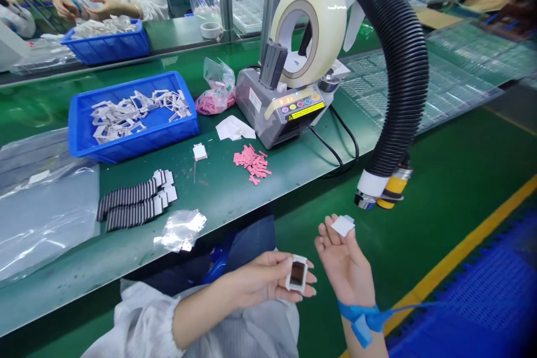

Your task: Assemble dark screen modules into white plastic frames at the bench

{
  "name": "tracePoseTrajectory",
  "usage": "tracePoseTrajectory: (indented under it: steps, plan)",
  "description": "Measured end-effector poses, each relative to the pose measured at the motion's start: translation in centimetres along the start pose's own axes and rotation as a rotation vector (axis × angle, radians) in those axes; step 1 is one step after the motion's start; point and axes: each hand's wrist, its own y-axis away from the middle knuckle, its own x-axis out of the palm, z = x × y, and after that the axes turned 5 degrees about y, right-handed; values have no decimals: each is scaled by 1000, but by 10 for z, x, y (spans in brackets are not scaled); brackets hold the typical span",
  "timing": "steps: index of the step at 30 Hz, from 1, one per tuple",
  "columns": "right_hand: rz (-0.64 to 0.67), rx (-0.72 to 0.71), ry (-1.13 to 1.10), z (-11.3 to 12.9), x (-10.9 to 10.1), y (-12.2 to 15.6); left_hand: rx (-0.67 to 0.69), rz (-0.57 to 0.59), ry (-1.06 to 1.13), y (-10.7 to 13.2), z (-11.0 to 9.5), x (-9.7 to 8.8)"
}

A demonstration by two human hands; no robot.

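My left hand (pixel 268 278) holds a small white rectangular frame (pixel 297 274) with a dark panel inside it, thumb on its edge and fingers behind. To its right, my right hand (pixel 346 268) is turned palm up, and a thin white square piece (pixel 343 226) is gripped at its thumb and fingertips. A blue strap (pixel 361 316) circles the right wrist. Both hands are in front of the bench edge, over my lap. Just above the right hand hangs the nozzle (pixel 366 199) of a black flexible hose (pixel 405 67), apart from the hand.
On the green bench stand a blue bin (pixel 134 137) of white frames, stacked dark-and-white pieces (pixel 136 201), pink strips (pixel 253 163), a clear bag (pixel 181 229) and a tape dispenser (pixel 277 114) with a large roll. Across the bench, a co-worker's hands (pixel 98 8) are behind another blue bin (pixel 107 47).
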Motion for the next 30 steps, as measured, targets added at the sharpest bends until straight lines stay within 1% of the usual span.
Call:
tracePoseTrajectory:
  steps: [2,4,7,10,13,16,18,21,25,30]
  plan:
    - [47,42,-3,-6,11,9,66,-21,36,16,-4,0]
    - [125,47,8,-15,25,22,148,-54,71,32,-8,-1]
    - [310,23,44,-29,48,44,296,-101,104,55,-13,-4]
    - [511,38,78,-39,71,63,462,-112,128,80,-18,-6]
    - [645,75,68,-45,92,78,602,-124,145,103,-22,-3]
    - [700,127,77,-50,109,88,709,-151,166,120,-24,3]
    - [738,152,112,-53,116,93,746,-145,187,127,-26,6]
    - [779,154,152,-56,125,97,759,-117,209,133,-28,9]
    - [763,110,168,-58,135,102,749,-120,212,137,-30,9]
    - [781,58,208,-59,142,104,795,-121,222,143,-31,6]
